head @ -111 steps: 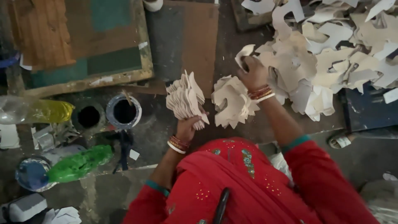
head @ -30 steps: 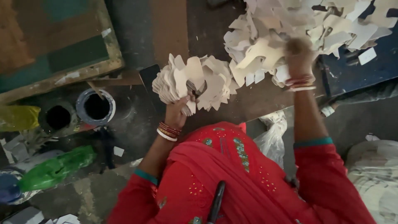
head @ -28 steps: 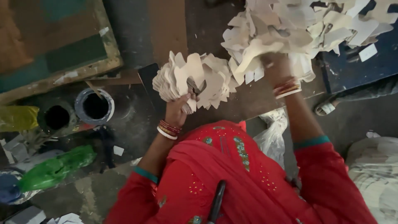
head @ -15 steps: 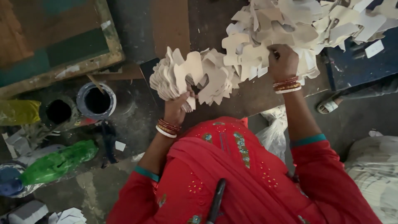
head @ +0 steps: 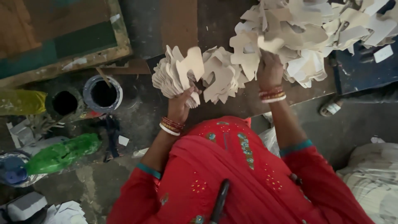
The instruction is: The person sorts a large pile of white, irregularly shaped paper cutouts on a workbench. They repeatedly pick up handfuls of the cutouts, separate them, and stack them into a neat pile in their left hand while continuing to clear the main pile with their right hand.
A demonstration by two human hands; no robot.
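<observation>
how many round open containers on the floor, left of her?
2. A dark-rimmed pot sits beside the yellow bag; a white-rimmed tin with a stick in it stands just right of that pot. Clutter lower left may hide more.

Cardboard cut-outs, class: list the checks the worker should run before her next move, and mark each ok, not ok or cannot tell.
1. Left hand grips the fanned stack of cut-outs firmly: ok.
2. Right hand has reached the loose pile of cut-outs: ok.
3. Right fingers have pinched a single piece: cannot tell, the pile hides them.
4. Stack edges aligned: not ok, they splay.
5. Open paint tin stands apart from the stack: ok.
</observation>
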